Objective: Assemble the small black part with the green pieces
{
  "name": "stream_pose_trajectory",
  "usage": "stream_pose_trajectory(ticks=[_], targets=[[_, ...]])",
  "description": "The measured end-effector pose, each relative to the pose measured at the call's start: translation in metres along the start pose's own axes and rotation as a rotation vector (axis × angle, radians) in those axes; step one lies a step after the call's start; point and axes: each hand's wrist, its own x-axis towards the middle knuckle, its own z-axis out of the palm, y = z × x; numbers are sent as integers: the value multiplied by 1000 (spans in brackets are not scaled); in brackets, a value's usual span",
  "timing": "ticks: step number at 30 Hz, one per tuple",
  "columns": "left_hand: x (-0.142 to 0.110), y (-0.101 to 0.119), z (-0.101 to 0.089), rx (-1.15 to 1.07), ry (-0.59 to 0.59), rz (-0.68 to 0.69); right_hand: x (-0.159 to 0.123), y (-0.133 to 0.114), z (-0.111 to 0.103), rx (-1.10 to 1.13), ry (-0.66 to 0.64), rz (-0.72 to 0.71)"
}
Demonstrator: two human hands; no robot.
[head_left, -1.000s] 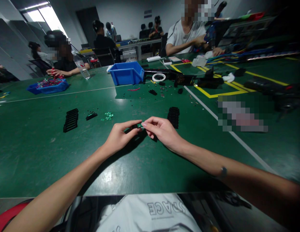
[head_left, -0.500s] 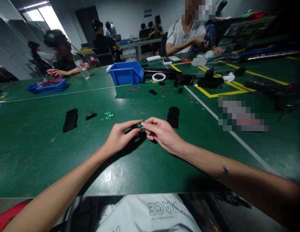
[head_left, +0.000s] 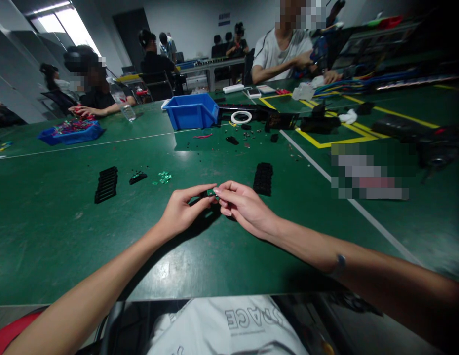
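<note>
My left hand point(head_left: 181, 208) pinches a small dark piece with a green circuit board point(head_left: 210, 193) on it, between thumb and forefinger. At its right end, the thumb and forefinger of my right hand point(head_left: 246, 204) close on the same piece, their tips partly covering it. Left of my hands lies a little pile of green circuit boards point(head_left: 164, 178). Beside that pile rests a black strip point(head_left: 137, 177) with green bits around it. Farther left is a row of black plastic parts point(head_left: 106, 185), and another black block of parts point(head_left: 263, 178) sits just behind my right hand.
A blue bin point(head_left: 192, 111) stands at the back, with a roll of white tape point(head_left: 241, 117) and scattered small parts nearby. A blue tray point(head_left: 70, 133) of wires is at far left. A power drill point(head_left: 435, 145) lies right. Co-workers sit across the green table point(head_left: 85, 261).
The view shifts very slightly. Both hands stay together on the small piece, with only a slight change in the right fingertips.
</note>
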Motion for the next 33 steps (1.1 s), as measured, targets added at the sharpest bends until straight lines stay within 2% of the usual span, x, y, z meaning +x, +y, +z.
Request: stream_pose_trajectory(ticks=[14,22,27,33], targets=[[-1,1,-1,-4,2,19,-1,3,0,-16,4,-53],[-1,3,-1,135,59,38,-2,4,0,-210,77,-173],[-1,3,-3,213,51,89,-2,2,0,-259,98,-170],[0,4,-3,195,24,56,-1,1,-1,-249,77,-163]])
